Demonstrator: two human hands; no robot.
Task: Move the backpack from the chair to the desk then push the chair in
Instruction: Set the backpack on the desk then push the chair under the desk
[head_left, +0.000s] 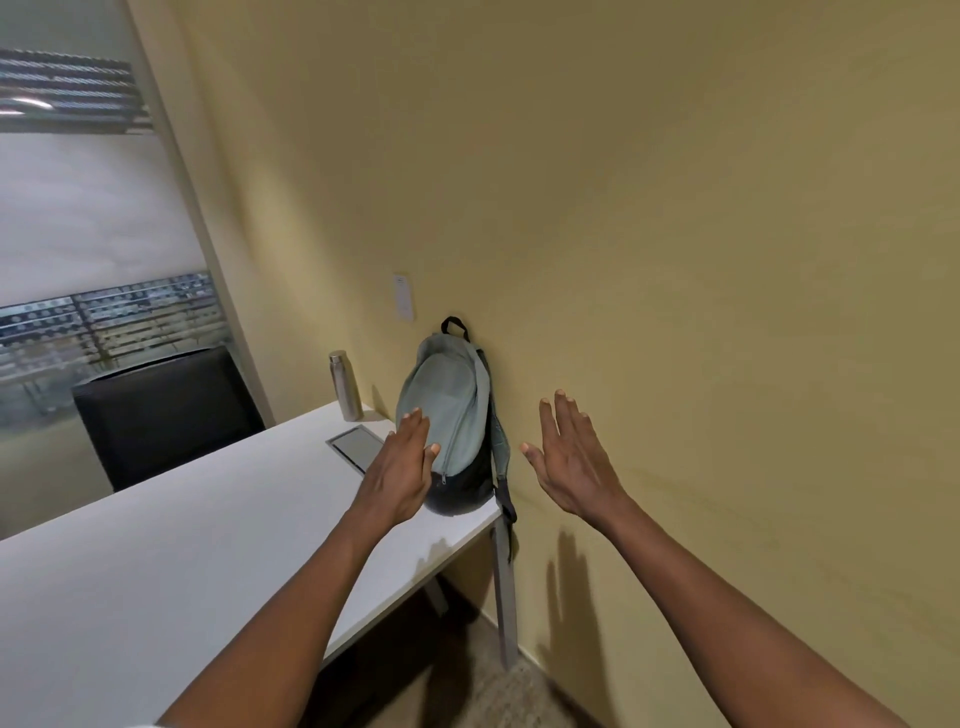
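The grey-green backpack (451, 415) stood upright at the far corner of the white bench (156, 561), its back and shoulder straps against the yellow wall (675, 234), which probably kept the soft bag from slumping. One strap hung over the bench's edge beside the leg. The left hand (400, 467) was flat and open, fingers together, lying against or just in front of the bag's near side; contact could not be settled from this angle. The right hand (569, 462) was open too, fingers spread, held in the air beside the bag and apart from it, gripping nothing. With both palms open on either side, the hands seemed to be steadying the bag or leaving it, so the first half of the task looked done.

A steel bottle (345, 385) and a flat panel (358, 447) set into the benchtop lay just left of the bag. A black chair (166, 415) stood beyond the far side of the bench; whether that was the chair to push in could not be told.
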